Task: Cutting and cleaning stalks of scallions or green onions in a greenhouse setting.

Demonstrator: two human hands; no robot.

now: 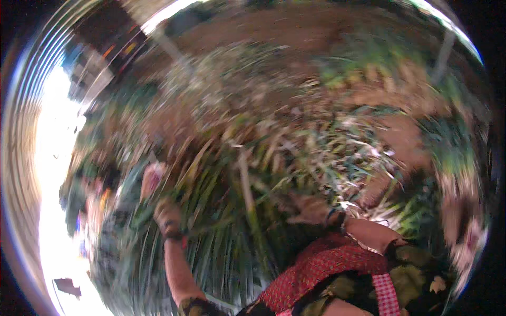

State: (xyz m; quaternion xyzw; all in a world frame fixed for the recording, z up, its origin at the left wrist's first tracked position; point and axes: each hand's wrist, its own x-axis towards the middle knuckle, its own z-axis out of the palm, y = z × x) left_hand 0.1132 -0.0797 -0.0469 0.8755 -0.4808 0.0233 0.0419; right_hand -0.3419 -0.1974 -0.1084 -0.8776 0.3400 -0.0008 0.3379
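Note:
Motion blurs much of the view. My left hand, with a dark band at the wrist, is at the left edge of a mass of long green leaves. A broader green blade lies against its fingers; whether they grip it cannot be told. My right hand reaches in from the right, low among the leaves, its fingers blurred and partly hidden. A pale stalk stands between the hands. Just above my left hand is a pinkish thing, too blurred to name. A red patterned cloth hangs at my front.
Cut or dry leaf litter lies beyond my right hand, beside bare brown soil. More green plants grow at the right. Posts rise at the far side. Blurred dark and coloured shapes stand at the upper left, near a ribbed wall.

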